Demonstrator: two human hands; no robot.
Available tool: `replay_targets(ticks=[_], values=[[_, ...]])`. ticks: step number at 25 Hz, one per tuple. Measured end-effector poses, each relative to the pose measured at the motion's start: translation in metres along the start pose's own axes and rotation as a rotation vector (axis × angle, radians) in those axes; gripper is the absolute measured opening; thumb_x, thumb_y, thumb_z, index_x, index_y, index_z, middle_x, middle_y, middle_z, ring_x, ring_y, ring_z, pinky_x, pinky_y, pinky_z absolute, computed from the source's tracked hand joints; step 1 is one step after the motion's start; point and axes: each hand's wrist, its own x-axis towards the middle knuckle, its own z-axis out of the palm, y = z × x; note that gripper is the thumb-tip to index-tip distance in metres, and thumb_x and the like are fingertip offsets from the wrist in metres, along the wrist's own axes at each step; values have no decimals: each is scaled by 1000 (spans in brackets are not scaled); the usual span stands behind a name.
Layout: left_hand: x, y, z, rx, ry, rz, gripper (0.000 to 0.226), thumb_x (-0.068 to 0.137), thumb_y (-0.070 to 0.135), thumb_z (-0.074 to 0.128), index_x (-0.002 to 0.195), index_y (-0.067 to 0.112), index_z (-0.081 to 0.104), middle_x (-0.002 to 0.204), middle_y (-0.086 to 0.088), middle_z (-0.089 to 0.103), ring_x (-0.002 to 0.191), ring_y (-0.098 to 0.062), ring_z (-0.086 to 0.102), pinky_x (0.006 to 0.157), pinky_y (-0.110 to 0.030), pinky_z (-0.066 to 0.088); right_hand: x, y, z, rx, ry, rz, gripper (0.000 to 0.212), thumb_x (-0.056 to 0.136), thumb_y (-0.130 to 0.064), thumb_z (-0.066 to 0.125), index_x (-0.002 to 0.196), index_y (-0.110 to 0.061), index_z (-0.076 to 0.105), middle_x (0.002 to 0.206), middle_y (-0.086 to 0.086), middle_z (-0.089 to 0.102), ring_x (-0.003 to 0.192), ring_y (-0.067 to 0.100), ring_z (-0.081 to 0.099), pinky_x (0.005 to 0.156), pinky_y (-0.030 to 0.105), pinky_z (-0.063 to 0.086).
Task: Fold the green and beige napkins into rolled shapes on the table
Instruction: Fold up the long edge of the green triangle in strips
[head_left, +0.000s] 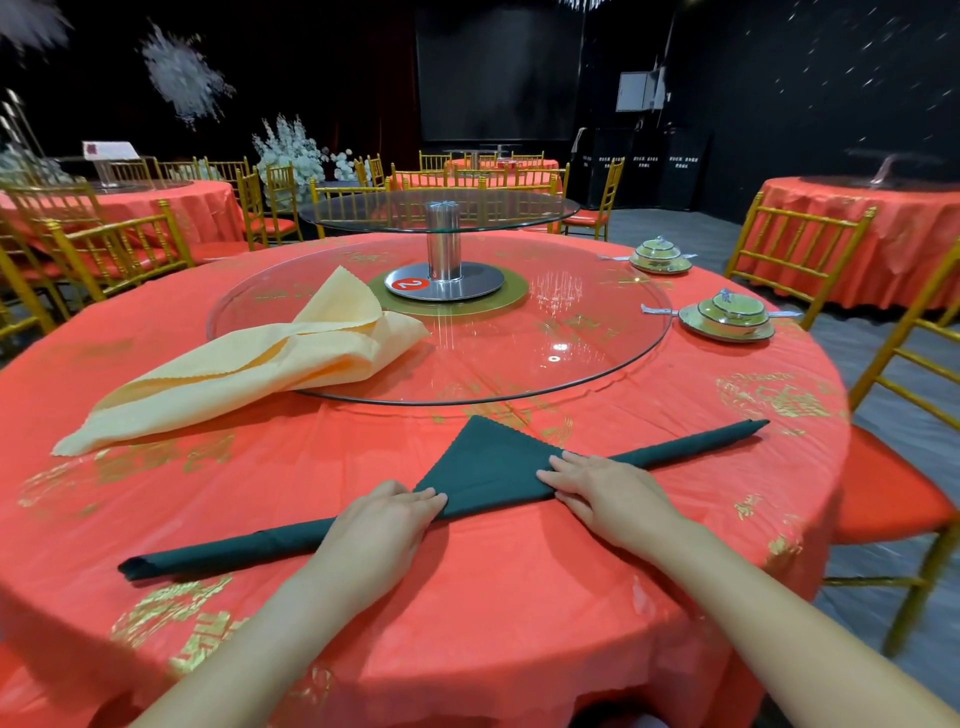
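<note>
Green napkin (488, 462): on the red tablecloth (467, 597), near edge of the round table, directly in front of the person. Partly rolled. Long axis runs diagonally, from the near-left end to the far-right end. Both ends are tight, thin rolls. The unrolled middle is a flat triangle with its tip pointing away from the person, toward the glass turntable (597, 364); the tip stops just short of the rim.

Left hand (384, 525): palm down on the roll where the triangle's left corner meets it, fingers nearly straight, pointing right and pressing the cloth. Thumb hidden.

Right hand (613, 499): palm down on the triangle's right corner, fingers extended leftward, flat on the fabric. The hands are apart, with the triangle's base between them.

Beige napkin (249, 374): loosely folded, not rolled. It lies well left of the green one, also on a near-left to far-right axis. Far end rests on the turntable with one corner standing up; near end tapers onto the tablecloth.

Also: steel post (443, 244) carrying an upper glass tier; two green bowl settings (727, 317) at far right; gold chairs (795, 244) around.
</note>
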Motion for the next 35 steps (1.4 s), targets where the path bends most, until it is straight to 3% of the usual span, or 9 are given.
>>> replay_targets(ticks=[2, 7, 12, 18, 22, 24, 27, 30, 35], values=[[8, 10, -2, 31, -19, 3, 30, 71, 17, 57, 97, 22, 70, 92, 11, 73, 69, -16, 63, 47, -22, 51, 0, 9, -1, -23, 52, 40, 38, 102, -27, 33, 139, -31, 42, 148, -7, 38, 139, 9, 29, 112, 24, 20], [52, 55, 7, 9, -118, -33, 30, 95, 13, 40, 122, 20, 52, 126, 5, 59, 108, -24, 50, 79, -36, 45, -8, 43, -4, -37, 34, 243, 42, 99, -24, 34, 141, -27, 39, 149, -1, 37, 139, 16, 30, 112, 29, 25], [101, 91, 27, 11, -140, -44, 29, 94, 9, 40, 119, 19, 51, 117, 3, 60, 110, -24, 48, 80, -38, 45, -19, 67, -5, 19, -12, 343, 49, 99, -27, 31, 147, -19, 27, 157, 5, 18, 145, 16, 12, 118, 34, 13], [146, 137, 41, 11, -77, -16, 13, 91, 11, 48, 101, 18, 53, 95, 2, 60, 98, -21, 53, 66, -34, 42, -23, 72, -8, 99, -63, 350, 50, 102, -33, 22, 149, -19, 20, 158, 1, 12, 145, 12, 6, 119, 34, 5], [164, 156, 52, -11, -91, 152, 29, 49, 17, 85, 60, 22, 58, 53, 7, 54, 53, -12, 55, 38, -21, 37, -26, 88, -7, 181, -87, 406, 49, 103, -32, 16, 149, -15, 20, 158, -3, 12, 145, 8, 5, 119, 32, 2], [168, 157, 54, 1, -110, 189, 33, 41, 20, 88, 56, 23, 59, 50, 8, 52, 48, -10, 52, 37, -19, 35, -28, 96, -5, 209, -117, 440, 49, 103, -33, 13, 149, -17, 19, 157, -5, 14, 144, 5, 6, 119, 33, 1], [158, 141, 58, -65, -99, 264, 14, 69, 28, 70, 69, 20, 59, 66, 5, 60, 57, -16, 56, 43, -24, 44, -31, 101, -1, 207, -132, 446, 49, 102, -33, 12, 149, -21, 19, 157, -8, 14, 144, 3, 6, 119, 35, 0], [137, 114, 55, -107, -133, 280, 34, 83, 32, 35, 88, 14, 63, 91, 0, 68, 71, -25, 61, 54, -35, 54, -33, 99, 2, 161, -126, 431, 49, 102, -32, 12, 150, -21, 18, 157, -7, 13, 144, 4, 6, 119, 35, 1], [108, 88, 32, -88, -154, 334, 32, 84, 29, 33, 89, 21, 63, 92, 6, 66, 70, -21, 58, 53, -30, 50, -34, 94, -1, 158, -113, 441, 49, 102, -31, 15, 150, -20, 18, 157, -7, 12, 144, 6, 5, 119, 33, 2]])
